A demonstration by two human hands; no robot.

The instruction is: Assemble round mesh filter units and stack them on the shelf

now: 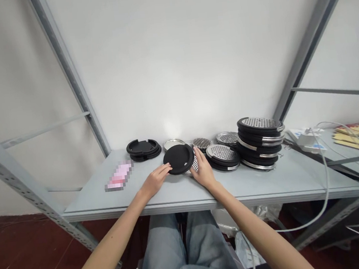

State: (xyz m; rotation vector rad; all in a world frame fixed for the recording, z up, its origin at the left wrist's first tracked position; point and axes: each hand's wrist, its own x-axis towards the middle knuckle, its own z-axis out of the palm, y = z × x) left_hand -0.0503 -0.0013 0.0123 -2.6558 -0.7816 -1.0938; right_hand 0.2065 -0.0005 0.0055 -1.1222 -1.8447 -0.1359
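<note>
Black round disc, smooth and rimmed, held above the near middle of the grey table; left fingers and right fingers clamp its opposite edges. Perforated metal-topped stack, right.

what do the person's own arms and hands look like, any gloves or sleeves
Both forearms, left and right, are bare, with no sleeve in view. The left hand and right hand wear no gloves. No watch or bracelet shows on either wrist, and no ring can be made out.
</note>
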